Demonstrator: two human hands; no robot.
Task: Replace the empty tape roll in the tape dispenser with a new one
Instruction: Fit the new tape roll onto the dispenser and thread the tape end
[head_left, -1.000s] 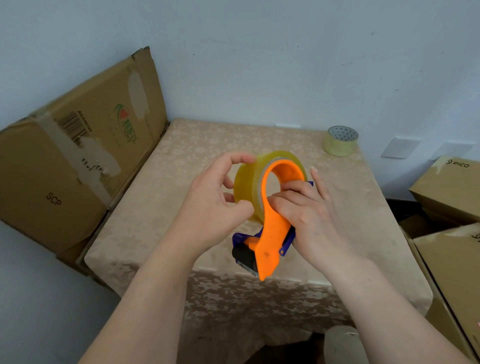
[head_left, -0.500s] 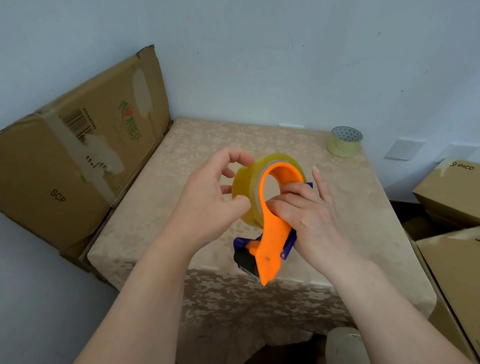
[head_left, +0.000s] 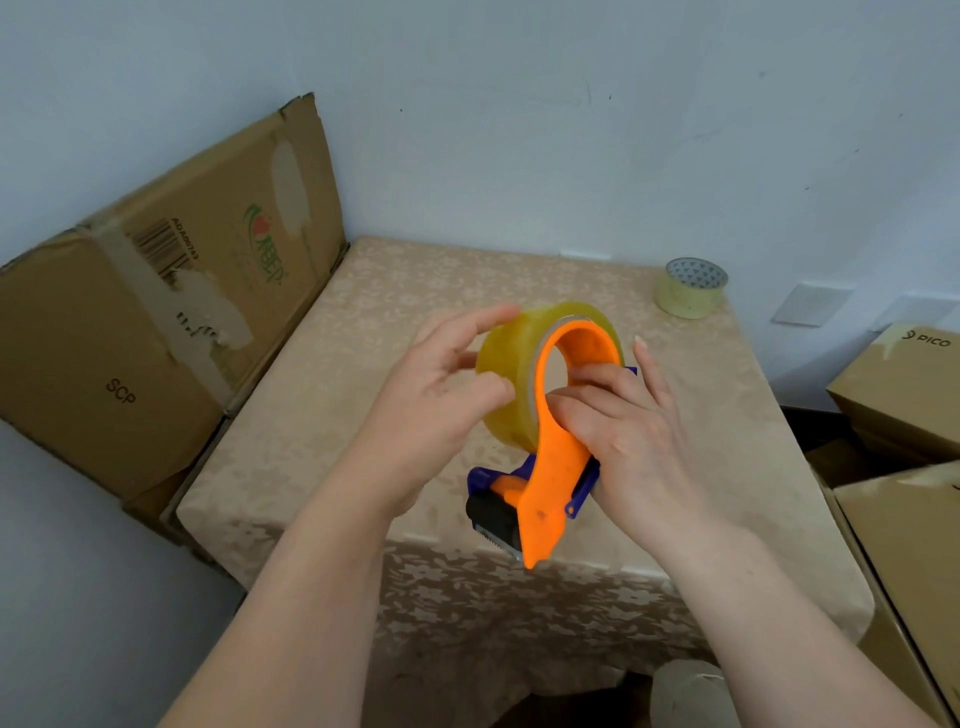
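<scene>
My right hand (head_left: 623, 431) grips the orange dispenser (head_left: 556, 467). My left hand (head_left: 441, 395) pinches the new tape roll (head_left: 506, 374). If I push crooked, it might jam.

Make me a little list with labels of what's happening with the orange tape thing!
Tool: orange plastic tape dispenser with a blue and black front end, held above the table
Roll on it: fat yellowish clear tape roll
Left hand: thumb and fingers on the roll's outer face
Right hand: gripping the dispenser from its far side
Table: beige flowered tablecloth
Other roll: thin, nearly empty tape roll at the far right corner
Around: brown cardboard boxes on both sides
</scene>
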